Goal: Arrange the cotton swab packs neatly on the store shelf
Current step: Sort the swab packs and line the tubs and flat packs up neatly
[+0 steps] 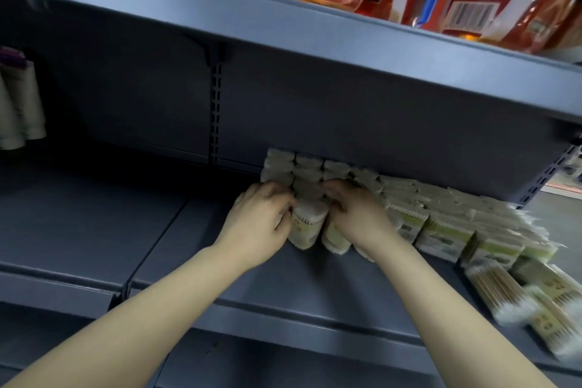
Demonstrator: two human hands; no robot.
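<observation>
At the far left edge, pale tubes [19,104] hang against the grey shelf [94,230]. Toward the middle, the left hand [258,224] curls its fingers round an upright round cotton swab pack [307,224], at the near end of rows running to the back panel. The right hand [356,214] grips the neighbouring round pack [335,238]; rectangular packs [441,236] lie further right.

Round tubs of cotton swabs [307,224] stand upright in rows on a grey shelf [94,224]. Boxed packs [444,238] line up beside them. Loose bags [500,293] lie flat at the right end.
</observation>
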